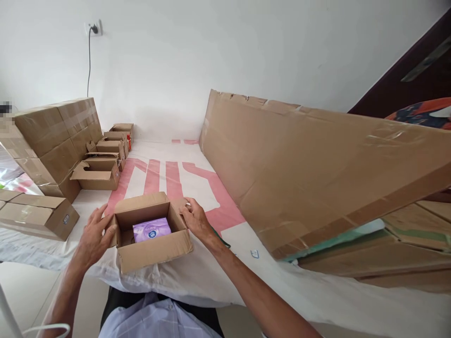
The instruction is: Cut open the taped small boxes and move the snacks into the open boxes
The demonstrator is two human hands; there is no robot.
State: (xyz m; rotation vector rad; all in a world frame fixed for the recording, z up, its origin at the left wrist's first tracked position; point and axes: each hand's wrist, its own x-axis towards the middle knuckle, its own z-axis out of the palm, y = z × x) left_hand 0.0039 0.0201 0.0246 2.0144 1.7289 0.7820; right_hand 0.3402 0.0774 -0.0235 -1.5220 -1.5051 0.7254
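Draped surface (246, 237), lower centre: box flaps (176, 209) are gripped by left hand (93, 238) and right hand (196, 218); flap-positioning seems underway, even pressure needed next.

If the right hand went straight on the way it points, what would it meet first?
The right side flap of the open box, which its fingers appear to touch; past that, probably the far flap, though depth is unclear.

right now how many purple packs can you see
1. The purple pack lies inside the open cardboard box, between the left hand and right hand. Others could be hidden beneath it.
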